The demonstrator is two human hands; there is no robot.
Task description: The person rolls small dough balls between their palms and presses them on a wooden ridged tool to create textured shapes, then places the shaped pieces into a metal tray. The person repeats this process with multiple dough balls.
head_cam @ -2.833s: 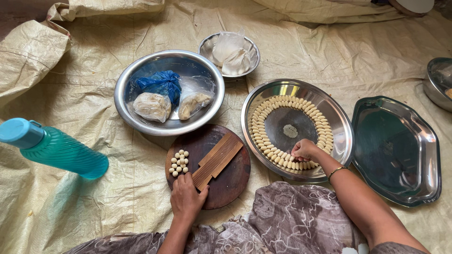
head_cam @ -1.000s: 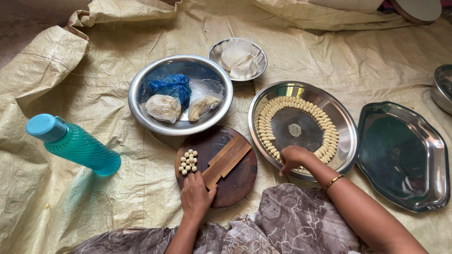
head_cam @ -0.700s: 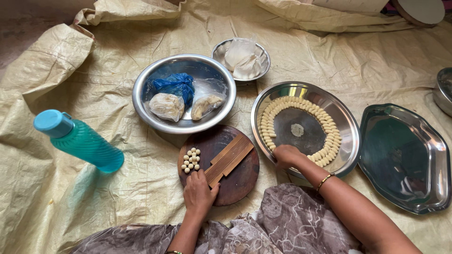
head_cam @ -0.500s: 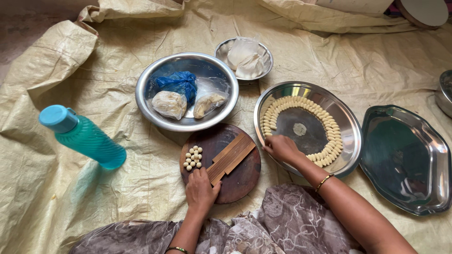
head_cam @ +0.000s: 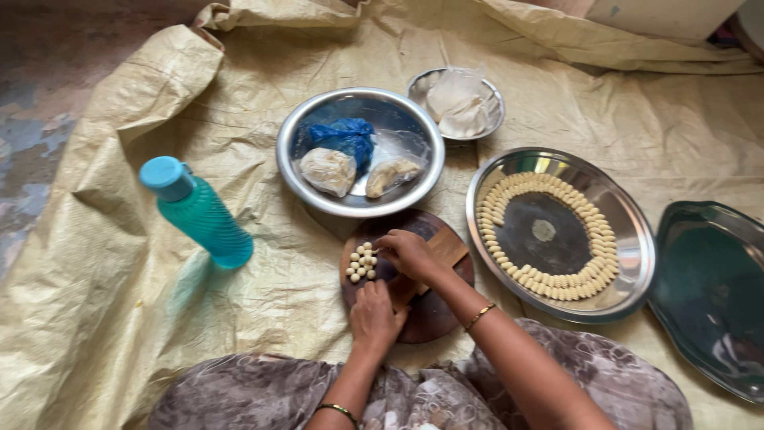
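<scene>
A round dark wooden board (head_cam: 436, 312) lies in front of me, with a cluster of small pale dough balls (head_cam: 361, 262) on its left part. My right hand (head_cam: 409, 255) reaches across the board, its fingertips at the dough balls. My left hand (head_cam: 376, 318) rests on the board's near edge, fingers bent. A ridged wooden strip (head_cam: 450, 245) lies on the board, mostly hidden under my right hand. To the right, a round steel plate (head_cam: 630, 223) carries a ring of small shaped dough pieces (head_cam: 549, 280) and one piece at its centre.
A teal plastic bottle (head_cam: 199, 213) stands at the left. A steel bowl (head_cam: 415, 134) behind the board holds a blue bag and two bagged dough lumps. A smaller bowl (head_cam: 458, 103) with white plastic is behind. A dark tray (head_cam: 711, 287) lies right. A yellow tarp (head_cam: 119, 318) covers the floor.
My right hand has left the steel plate and moved left across the board to the dough balls. The left hand has stayed on the board. The view has shifted leftward.
</scene>
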